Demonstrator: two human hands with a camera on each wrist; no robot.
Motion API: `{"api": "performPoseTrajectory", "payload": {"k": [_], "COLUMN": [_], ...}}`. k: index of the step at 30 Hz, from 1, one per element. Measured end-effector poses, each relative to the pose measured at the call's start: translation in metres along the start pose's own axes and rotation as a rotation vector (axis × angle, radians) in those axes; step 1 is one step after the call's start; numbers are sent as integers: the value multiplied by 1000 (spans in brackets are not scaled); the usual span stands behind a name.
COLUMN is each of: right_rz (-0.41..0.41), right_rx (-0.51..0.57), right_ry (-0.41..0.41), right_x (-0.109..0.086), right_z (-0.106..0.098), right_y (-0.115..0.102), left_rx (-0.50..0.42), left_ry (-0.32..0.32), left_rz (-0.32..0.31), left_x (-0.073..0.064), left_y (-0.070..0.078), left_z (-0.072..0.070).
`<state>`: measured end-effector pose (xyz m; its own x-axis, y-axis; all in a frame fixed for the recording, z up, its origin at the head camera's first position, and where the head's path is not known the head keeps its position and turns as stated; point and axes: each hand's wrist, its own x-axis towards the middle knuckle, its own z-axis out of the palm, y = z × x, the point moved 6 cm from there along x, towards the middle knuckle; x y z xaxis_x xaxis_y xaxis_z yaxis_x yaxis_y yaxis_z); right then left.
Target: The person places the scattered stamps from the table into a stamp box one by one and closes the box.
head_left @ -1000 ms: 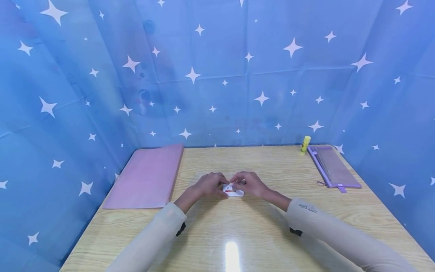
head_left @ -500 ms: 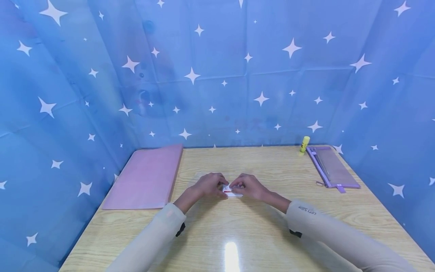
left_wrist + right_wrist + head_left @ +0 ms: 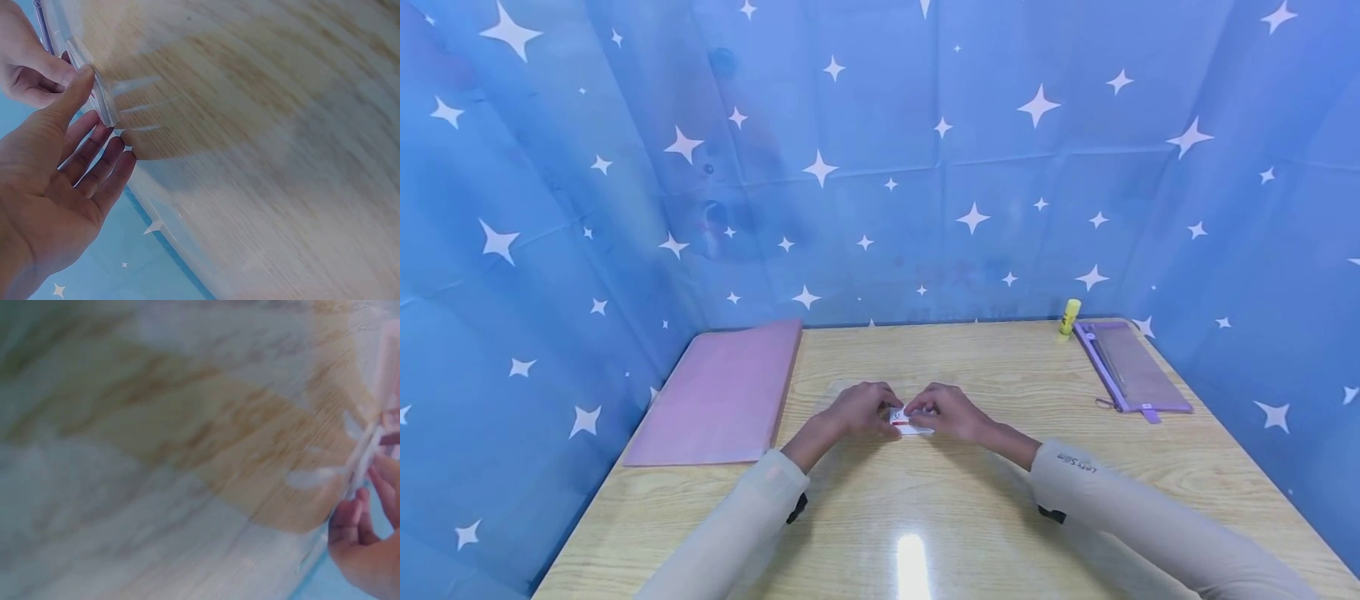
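A small flat white case (image 3: 921, 431) with a red stripe and dark lettering is held low over the middle of the table. My left hand (image 3: 859, 408) grips its left end, thumb on the near side. In the left wrist view the case (image 3: 104, 103) shows edge-on as a thin, partly clear slab between left thumb and fingers. My right hand (image 3: 953, 412) pinches it from the right, fingers curled over its top; its fingertips partly cover the case. The right wrist view has the case (image 3: 361, 459) blurred at the right edge, beside my right hand (image 3: 365, 547).
A pink folder (image 3: 722, 392) lies at the table's left. Toward the back right stand a yellow glue stick (image 3: 1070, 316) and a purple-edged mesh zip pouch (image 3: 1138, 367) with slim items inside. A starry blue curtain (image 3: 880, 167) surrounds the wooden table (image 3: 925, 500).
My right hand's fingers have shifted slightly and curled closer over the case, covering more of its right end. My left hand keeps its grip. The head view has drifted slightly.
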<state>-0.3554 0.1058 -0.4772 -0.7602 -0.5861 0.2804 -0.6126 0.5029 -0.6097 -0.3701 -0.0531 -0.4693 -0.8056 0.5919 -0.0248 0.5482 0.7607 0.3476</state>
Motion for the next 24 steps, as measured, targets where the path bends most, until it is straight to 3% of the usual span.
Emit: {"api": "performPoseTrajectory", "payload": {"k": [24], "right_rz": [-3], "right_rx": [6], "right_ry": [-16], "right_x": [-2], "right_z": [0], "right_y": [-4], "left_rx": [-7], "left_ry": [-6], "left_rz": [3], "left_x": [-3], "left_y": [1], "left_z": [1]}}
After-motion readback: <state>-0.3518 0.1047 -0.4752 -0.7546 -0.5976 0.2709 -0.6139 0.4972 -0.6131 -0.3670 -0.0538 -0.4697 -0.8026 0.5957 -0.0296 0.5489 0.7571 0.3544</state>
